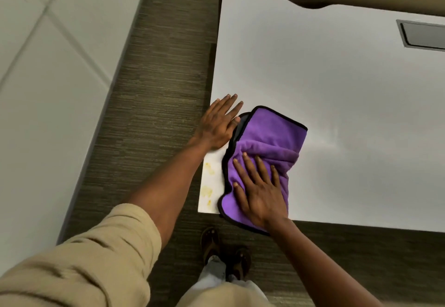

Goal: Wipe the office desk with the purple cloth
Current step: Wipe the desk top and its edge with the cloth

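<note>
A purple cloth [267, 143] with a black hem lies bunched on the near left corner of the white office desk [337, 90]. My right hand [258, 188] presses flat on the cloth's near half, fingers straight and spread. My left hand [220, 121] rests flat on the desk's left edge, just left of the cloth, its thumb touching the hem. Yellowish stains [209, 181] mark the desk's near left corner, left of the cloth.
A grey rectangular cable hatch [423, 34] is set into the desk at the far right. Dark striped carpet [156, 90] runs along the desk's left and near sides. My sandalled feet [224, 251] stand just below the near edge. A pale tiled surface [48, 77] fills the left.
</note>
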### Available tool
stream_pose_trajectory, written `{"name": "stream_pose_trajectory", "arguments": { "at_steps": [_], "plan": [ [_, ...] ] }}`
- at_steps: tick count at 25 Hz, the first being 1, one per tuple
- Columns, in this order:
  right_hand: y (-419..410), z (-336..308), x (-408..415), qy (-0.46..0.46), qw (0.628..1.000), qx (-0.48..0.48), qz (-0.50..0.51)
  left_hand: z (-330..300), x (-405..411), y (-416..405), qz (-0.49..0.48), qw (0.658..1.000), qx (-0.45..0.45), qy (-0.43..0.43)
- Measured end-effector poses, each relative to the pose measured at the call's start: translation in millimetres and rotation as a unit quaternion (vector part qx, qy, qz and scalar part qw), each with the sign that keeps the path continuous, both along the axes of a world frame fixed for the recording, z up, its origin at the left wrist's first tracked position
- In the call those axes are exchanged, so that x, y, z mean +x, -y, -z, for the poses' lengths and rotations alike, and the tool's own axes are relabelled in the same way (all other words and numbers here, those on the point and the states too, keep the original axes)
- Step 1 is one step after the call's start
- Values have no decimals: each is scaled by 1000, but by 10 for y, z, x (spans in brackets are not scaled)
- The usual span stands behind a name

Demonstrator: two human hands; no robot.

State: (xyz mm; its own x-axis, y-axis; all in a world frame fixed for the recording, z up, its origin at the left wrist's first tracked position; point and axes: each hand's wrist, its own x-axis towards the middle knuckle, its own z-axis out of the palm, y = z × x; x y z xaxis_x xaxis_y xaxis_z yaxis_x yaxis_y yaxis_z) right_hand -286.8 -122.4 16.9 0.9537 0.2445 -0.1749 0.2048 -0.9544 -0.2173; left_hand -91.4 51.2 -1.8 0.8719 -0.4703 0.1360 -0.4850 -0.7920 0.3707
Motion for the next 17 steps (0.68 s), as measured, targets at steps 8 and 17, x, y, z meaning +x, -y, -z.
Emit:
{"name": "stream_pose_trajectory", "arguments": {
  "at_steps": [8,17],
  "plan": [
    [-291,87,-177,3,991,24,-133,-107,-20,15,1,1000,3,-29],
    [-641,-4,173,-1,998,33,-58,-112,58,35,-12,1000,-14,-11]
  ]
}}
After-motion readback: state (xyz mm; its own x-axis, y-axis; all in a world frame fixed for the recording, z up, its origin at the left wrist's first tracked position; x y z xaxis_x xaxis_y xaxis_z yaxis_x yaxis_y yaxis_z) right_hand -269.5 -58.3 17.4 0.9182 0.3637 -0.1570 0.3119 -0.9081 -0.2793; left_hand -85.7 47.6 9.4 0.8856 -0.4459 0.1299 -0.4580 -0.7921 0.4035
